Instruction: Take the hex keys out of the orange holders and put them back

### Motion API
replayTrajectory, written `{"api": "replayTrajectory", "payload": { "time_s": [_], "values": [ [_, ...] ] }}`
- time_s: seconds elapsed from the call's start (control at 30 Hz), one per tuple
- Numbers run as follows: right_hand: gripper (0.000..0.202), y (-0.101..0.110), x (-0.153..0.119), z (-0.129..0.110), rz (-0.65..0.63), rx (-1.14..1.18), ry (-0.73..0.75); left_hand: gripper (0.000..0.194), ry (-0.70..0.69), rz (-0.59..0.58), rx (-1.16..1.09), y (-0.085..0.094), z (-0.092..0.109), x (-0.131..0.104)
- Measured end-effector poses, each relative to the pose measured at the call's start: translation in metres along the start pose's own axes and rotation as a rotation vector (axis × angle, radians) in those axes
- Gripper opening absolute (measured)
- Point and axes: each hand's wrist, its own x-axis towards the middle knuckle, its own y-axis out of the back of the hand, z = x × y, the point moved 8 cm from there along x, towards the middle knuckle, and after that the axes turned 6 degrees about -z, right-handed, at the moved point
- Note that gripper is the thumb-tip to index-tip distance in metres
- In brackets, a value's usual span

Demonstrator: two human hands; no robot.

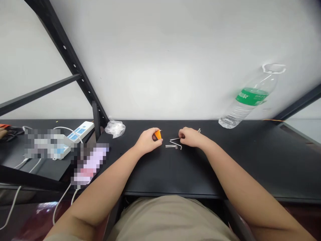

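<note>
My left hand [148,140] is closed on a small orange holder [157,135], pinched between thumb and fingers. A short dark tip shows at its upper end. Over the black desk to the right, my right hand [190,136] pinches a thin metal hex key [175,139], whose straight shaft points left toward the other hand. Just below lies another L-shaped hex key [176,144]. Beside it, several smaller hex keys [171,146] rest together in a row. More metal pieces [199,130] show behind my right hand, partly hidden by it.
A large water bottle [247,97] with a green label stands at the back right near the wall. Crumpled clear plastic [115,128] lies at the back left. A black metal frame post [72,63] rises on the left, with a white power strip [81,131] and cables beyond it.
</note>
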Motion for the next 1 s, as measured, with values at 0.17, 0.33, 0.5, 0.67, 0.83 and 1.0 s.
{"api": "replayTrajectory", "payload": {
  "time_s": [0.17, 0.33, 0.5, 0.67, 0.83, 1.0],
  "values": [
    [0.011, 0.003, -0.002, -0.001, 0.028, 0.023, 0.007, 0.043, -0.005, -0.005, 0.003, -0.001, 0.000, 0.000],
    [0.010, 0.016, -0.007, -0.012, 0.112, 0.110, 0.065, 0.043, -0.004, -0.014, 0.015, 0.000, 0.000, 0.001],
    [0.018, 0.036, -0.020, -0.041, 0.263, 0.263, 0.232, 0.040, -0.031, -0.020, 0.034, 0.001, 0.004, 0.001],
    [0.020, 0.045, -0.033, -0.067, 0.381, 0.362, 0.379, 0.039, -0.062, -0.039, 0.042, -0.001, 0.010, -0.001],
    [0.023, 0.050, -0.037, -0.072, 0.410, 0.327, 0.411, 0.040, -0.071, -0.044, 0.037, -0.003, 0.011, -0.001],
    [0.023, 0.053, -0.038, -0.069, 0.418, 0.338, 0.418, 0.039, -0.075, -0.044, 0.040, -0.003, 0.010, -0.001]
  ]
}}
